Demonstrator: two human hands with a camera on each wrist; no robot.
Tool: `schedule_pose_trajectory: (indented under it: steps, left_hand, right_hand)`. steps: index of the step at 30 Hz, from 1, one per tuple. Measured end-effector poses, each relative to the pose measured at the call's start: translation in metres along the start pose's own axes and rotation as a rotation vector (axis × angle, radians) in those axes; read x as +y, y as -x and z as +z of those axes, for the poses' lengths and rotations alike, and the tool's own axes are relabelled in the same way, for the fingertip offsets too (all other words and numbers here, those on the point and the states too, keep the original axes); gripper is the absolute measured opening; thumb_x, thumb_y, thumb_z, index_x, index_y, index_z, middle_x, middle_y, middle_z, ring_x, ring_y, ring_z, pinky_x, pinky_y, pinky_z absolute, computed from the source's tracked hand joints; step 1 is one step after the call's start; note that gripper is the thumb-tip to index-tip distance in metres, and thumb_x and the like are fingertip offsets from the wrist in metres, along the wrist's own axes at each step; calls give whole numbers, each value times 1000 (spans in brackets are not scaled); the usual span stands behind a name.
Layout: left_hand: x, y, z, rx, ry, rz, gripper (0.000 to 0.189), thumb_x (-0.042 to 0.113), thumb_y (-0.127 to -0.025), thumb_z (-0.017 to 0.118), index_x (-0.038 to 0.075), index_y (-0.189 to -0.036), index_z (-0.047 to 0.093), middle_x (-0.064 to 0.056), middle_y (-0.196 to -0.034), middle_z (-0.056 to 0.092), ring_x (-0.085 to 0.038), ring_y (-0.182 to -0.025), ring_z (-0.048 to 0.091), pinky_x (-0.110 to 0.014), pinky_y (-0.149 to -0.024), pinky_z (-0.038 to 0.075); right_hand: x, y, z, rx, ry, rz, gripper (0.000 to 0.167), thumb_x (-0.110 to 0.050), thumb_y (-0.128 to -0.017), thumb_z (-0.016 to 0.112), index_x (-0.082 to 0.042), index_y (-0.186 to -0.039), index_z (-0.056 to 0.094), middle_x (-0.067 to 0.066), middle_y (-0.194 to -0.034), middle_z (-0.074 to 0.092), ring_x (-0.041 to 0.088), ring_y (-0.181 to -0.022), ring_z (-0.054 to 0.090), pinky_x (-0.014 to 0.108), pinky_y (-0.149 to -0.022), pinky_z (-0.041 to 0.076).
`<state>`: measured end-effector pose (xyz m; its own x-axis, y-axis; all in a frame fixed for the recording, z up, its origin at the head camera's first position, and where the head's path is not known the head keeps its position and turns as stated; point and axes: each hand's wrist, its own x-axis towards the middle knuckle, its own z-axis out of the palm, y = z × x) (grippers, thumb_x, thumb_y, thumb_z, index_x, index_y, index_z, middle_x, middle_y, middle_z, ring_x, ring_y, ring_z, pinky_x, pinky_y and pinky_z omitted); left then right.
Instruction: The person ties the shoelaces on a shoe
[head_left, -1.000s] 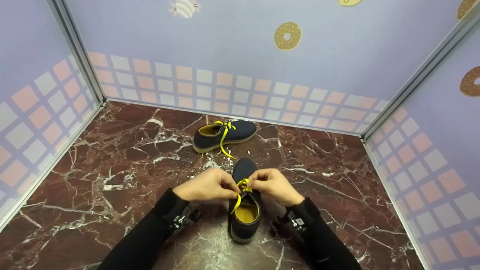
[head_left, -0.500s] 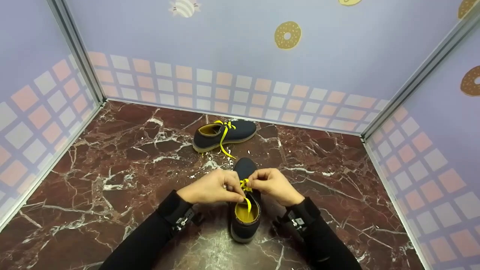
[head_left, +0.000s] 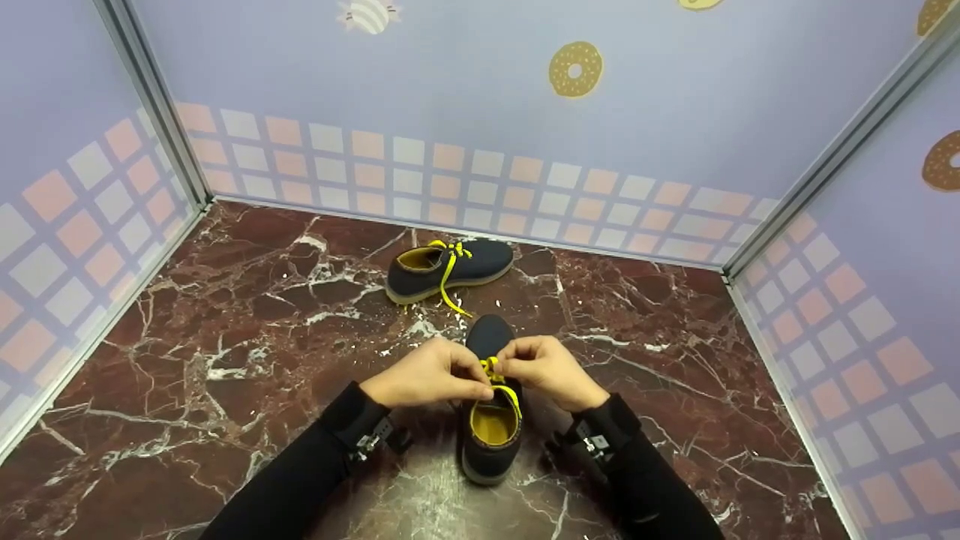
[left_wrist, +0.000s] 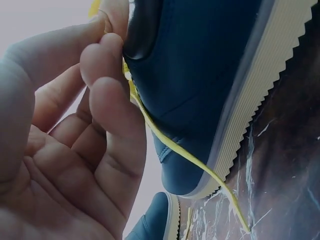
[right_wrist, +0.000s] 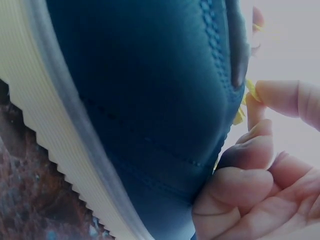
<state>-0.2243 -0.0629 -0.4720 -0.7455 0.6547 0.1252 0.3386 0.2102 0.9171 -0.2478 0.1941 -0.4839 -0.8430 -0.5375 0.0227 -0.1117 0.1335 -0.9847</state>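
A dark navy shoe [head_left: 489,471] with a yellow lining stands on the floor, toe pointing away from me. Its yellow shoelace [head_left: 514,395] curves over the right side of the opening from my left fingertips. My left hand [head_left: 427,376] pinches this lace from the left, just above the shoe's throat. From the right, my right hand [head_left: 553,375] pinches another part of the yellow lace [right_wrist: 253,91] between thumb and index finger, its lower fingers against the shoe's side. In the left wrist view, a loose lace length [left_wrist: 192,157] runs down the shoe's side to the floor.
A second navy shoe [head_left: 480,264] lies beyond, sideways, with its yellow lace [head_left: 448,281] trailing to the floor. Patterned lilac wall panels [head_left: 465,97] enclose the dark red marbled floor [head_left: 247,330] behind and on both sides.
My left hand has shifted slightly right, over the shoe's opening. The lace it pinches has swung from the opening's left side to its right. The right hand has stayed in place.
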Motion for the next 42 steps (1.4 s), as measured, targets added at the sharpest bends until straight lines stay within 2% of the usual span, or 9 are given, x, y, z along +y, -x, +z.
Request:
schedule_pose_trajectory:
  steps: [2,4,10,13,20,26,34,42]
  left_hand:
    - [0,0,0,4,18,-8,8,23,-98,88,15,-100,88,6,-88,80,-27,-69,70,-22,-60,57]
    - [0,0,1,10,20,-11,8,23,-98,88,15,-99,88,6,-87,80,-29,-69,69,-22,-59,56]
    - [-3,-3,6,55,-46,26,10,24,-96,90,14,-96,88,9,-87,80,-8,-68,64,-20,-61,53]
    - [-5,-4,9,70,-54,44,11,23,-96,90,12,-95,87,8,-88,79,-4,-69,62,-20,-61,52]
    - [-6,-5,11,80,-38,53,13,21,-95,91,10,-92,85,3,-87,79,-7,-73,63,-20,-64,52]
    - [-7,-5,11,69,-20,40,13,21,-95,91,10,-92,85,6,-84,78,-5,-65,62,-20,-58,53]
    - [-6,-5,13,76,-38,26,14,22,-95,91,11,-91,84,7,-82,78,-4,-60,61,-20,-55,53]
    - [-4,-4,13,47,59,-14,13,21,-92,94,13,-92,85,5,-77,76,-8,-56,61,-21,-52,55]
  right_hand:
    - [0,0,0,2,1,-2,18,-4,-97,76,13,-99,75,1,-89,74,6,-64,48,19,-57,38]
    - [1,0,0,4,0,-2,17,-4,-97,76,13,-98,75,1,-88,73,6,-64,48,19,-57,38]
    - [2,0,0,-8,-10,-2,14,-2,-98,75,12,-97,74,1,-88,73,6,-65,48,19,-57,38]
    - [2,0,-1,-13,-6,-7,14,-2,-99,74,12,-97,74,1,-89,73,5,-64,47,19,-57,37]
    - [4,-1,-2,-17,-25,7,12,-3,-99,74,8,-97,76,2,-90,74,6,-66,50,18,-57,39]
    - [3,-1,-1,-14,-30,16,7,-3,-98,74,2,-95,77,2,-88,74,6,-65,51,18,-56,40]
    - [3,0,-2,-15,-32,13,15,-3,-98,75,12,-99,75,2,-88,74,5,-62,48,18,-54,38]
    - [1,0,-1,-5,-19,11,15,-4,-98,75,12,-97,74,1,-84,71,5,-60,45,18,-53,35]
